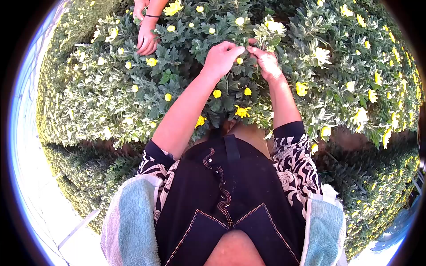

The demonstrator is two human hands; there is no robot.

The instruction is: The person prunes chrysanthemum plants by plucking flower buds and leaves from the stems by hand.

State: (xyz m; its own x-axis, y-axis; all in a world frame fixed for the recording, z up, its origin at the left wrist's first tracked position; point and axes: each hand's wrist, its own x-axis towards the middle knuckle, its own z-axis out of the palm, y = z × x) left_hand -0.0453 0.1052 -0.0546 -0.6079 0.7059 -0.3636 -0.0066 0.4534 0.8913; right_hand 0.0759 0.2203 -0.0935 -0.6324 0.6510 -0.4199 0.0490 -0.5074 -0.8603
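Both my hands reach into the chrysanthemum plants at the top middle of the head view. My left hand (220, 58) is closed in a pinch, thumb and forefinger together, beside a small yellow bud (239, 60); what lies between the fingertips is too small to make out. Close on its right, my right hand (267, 64) has its thumb and fingers closed around a leafy chrysanthemum stem (265, 41). A pale yellow bloom (275, 26) tops the leaves there. The two sets of fingertips nearly meet. Leaves partly cover the right fingers.
Another person's hand (147, 39), with a dark band at the wrist, rests among leaves at the upper left; their other hand (140, 8) is above it. Yellow blooms (242, 111) and buds surround my forearms. A dark gap (350, 139) separates this bed from the plants (377, 199) behind me.
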